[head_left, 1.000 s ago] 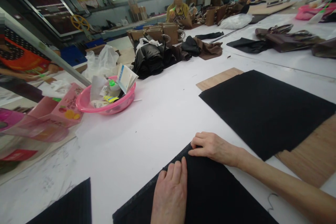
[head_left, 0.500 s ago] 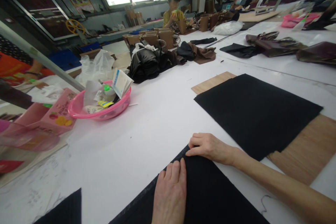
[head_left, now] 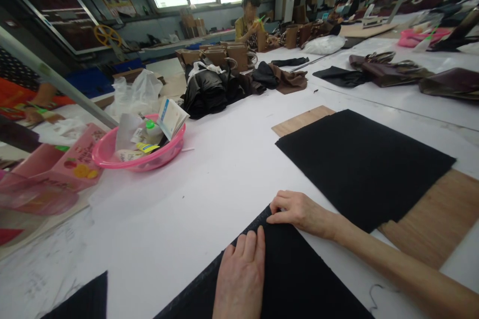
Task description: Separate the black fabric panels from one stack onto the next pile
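A long workshop with bright windows at the far wall holds a wide white desk [head_left: 209,179] that runs from the wearer out to a seated person [head_left: 250,22] at 12 o'clock. At 6 o'clock a black fabric piece [head_left: 299,274] lies flat on the desk, its far corner pointing away. The left hand [head_left: 239,279] rests palm down on it, fingers together and extended, with no grip closed on anything; the flat pressure looks meant to keep the cloth from sliding. The right hand [head_left: 299,212] sits at the corner itself, fingers curled, fingertips on the edge; whether they pinch the fabric or only press it I cannot tell. At 2 o'clock a second black sheet [head_left: 362,164] lies on a wooden board [head_left: 437,219], well apart. A pink basin [head_left: 140,147] of small items stands at 10 o'clock, beside a pink box [head_left: 75,162].
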A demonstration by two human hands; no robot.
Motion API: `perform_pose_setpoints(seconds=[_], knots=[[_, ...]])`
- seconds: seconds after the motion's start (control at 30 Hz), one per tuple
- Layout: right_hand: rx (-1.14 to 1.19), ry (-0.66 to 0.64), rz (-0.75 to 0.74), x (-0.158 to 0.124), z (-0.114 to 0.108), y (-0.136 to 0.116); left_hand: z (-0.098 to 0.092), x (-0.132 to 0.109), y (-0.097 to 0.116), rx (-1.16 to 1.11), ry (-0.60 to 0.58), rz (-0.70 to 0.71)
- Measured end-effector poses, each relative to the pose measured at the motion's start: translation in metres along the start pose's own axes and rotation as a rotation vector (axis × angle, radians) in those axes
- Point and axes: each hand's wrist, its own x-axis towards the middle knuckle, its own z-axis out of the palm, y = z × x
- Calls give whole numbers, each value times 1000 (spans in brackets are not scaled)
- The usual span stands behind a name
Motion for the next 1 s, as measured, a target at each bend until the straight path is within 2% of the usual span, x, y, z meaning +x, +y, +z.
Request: perform_pose_setpoints(seconds=[0.23, 0.43, 0.57, 0.8, 1.0], knots=[[-112, -36, -37, 1, -4, -4, -3, 5, 2, 20, -25, -2], [-160, -64, -53, 4, -9, -9, 2, 13, 6, 59, 23, 37], [-126, -58, -37, 3, -10, -4, 5, 14, 6, 40, 34, 17], [-95, -39, 17, -2, -17, 1, 4, 15, 5, 33, -20, 21], [-79, 4, 27, -4, -12, 1, 5, 16, 6, 22, 24, 26]])
